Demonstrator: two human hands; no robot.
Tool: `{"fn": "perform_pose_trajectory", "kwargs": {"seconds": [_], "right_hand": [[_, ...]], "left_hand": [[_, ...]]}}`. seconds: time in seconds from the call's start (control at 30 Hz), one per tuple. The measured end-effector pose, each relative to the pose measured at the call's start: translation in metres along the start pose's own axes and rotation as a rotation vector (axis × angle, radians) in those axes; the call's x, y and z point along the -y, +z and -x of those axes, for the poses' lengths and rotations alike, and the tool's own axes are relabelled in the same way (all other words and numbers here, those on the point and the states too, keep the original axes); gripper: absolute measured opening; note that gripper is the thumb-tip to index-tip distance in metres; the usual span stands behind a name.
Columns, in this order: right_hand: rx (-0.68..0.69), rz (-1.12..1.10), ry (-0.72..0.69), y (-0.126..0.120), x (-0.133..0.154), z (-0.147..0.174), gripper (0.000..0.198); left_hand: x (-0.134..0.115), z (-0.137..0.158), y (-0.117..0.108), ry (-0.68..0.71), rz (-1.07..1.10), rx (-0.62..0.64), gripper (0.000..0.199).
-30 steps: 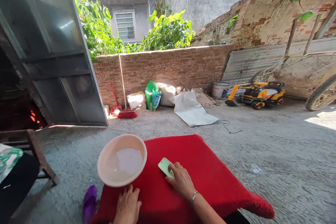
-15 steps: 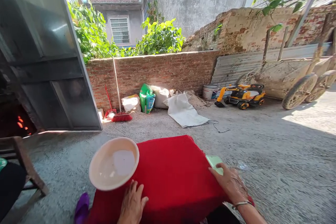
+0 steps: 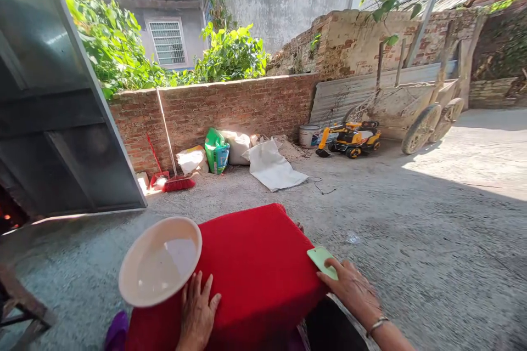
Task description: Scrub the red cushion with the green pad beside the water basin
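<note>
A flat pale green slab with rounded corners, which looks like a phone, lies at the right edge of a table covered with red cloth. My right hand grips its near end between thumb and fingers. My left hand lies on the cloth with fingers spread, holding nothing. Just beyond its fingertips stands a wide cream plastic basin on the table's left side. Inside is what looks like clear, shallow water, with a bright reflection on it.
A dark metal door stands at the left, above part of a wooden chair. Along the brick wall are a red broom, a green bag and a white sack. A toy excavator and a cart stand right.
The view has swung to the right, so the surroundings sit further left. My right hand still grips the phone, and my left hand stays on the cloth by the basin.
</note>
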State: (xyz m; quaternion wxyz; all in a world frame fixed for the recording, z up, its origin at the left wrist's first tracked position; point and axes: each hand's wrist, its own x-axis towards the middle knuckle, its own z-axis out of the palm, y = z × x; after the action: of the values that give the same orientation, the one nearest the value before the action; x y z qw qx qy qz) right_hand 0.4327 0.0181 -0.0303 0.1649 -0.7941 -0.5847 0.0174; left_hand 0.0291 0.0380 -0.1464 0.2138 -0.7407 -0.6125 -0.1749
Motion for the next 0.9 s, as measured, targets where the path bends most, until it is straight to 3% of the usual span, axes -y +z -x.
{"fn": "perform_pose_trajectory", "kwargs": {"seconds": [0.1,0.17,0.4,0.5,0.63,0.8,0.9], "right_hand": [[-0.051,0.053,0.142,-0.011,-0.019,-0.011,0.031],[-0.059,0.010,0.103,-0.007,-0.003,-0.014,0.030],[0.165,-0.135,-0.342,0.038,0.138,-0.006,0.028],[0.235,-0.149,-0.437,0.049,0.166,-0.008,0.028],[0.246,-0.108,-0.377,0.042,0.140,-0.031,0.031],[0.143,0.011,-0.066,-0.002,0.053,-0.064,0.036],[0.082,0.045,0.124,-0.022,-0.002,-0.063,0.043]], "left_hand": [[-0.001,0.000,-0.003,0.000,-0.003,-0.029,0.038],[-0.001,0.000,-0.005,-0.006,-0.011,-0.035,0.038],[-0.004,0.000,-0.021,-0.045,-0.003,0.089,0.039],[-0.006,-0.001,-0.030,-0.056,0.023,0.137,0.040],[-0.009,-0.002,-0.038,-0.081,0.064,0.161,0.039],[-0.012,-0.005,-0.044,-0.098,0.090,0.169,0.039],[-0.014,-0.007,-0.045,-0.118,0.113,0.172,0.039]]}}
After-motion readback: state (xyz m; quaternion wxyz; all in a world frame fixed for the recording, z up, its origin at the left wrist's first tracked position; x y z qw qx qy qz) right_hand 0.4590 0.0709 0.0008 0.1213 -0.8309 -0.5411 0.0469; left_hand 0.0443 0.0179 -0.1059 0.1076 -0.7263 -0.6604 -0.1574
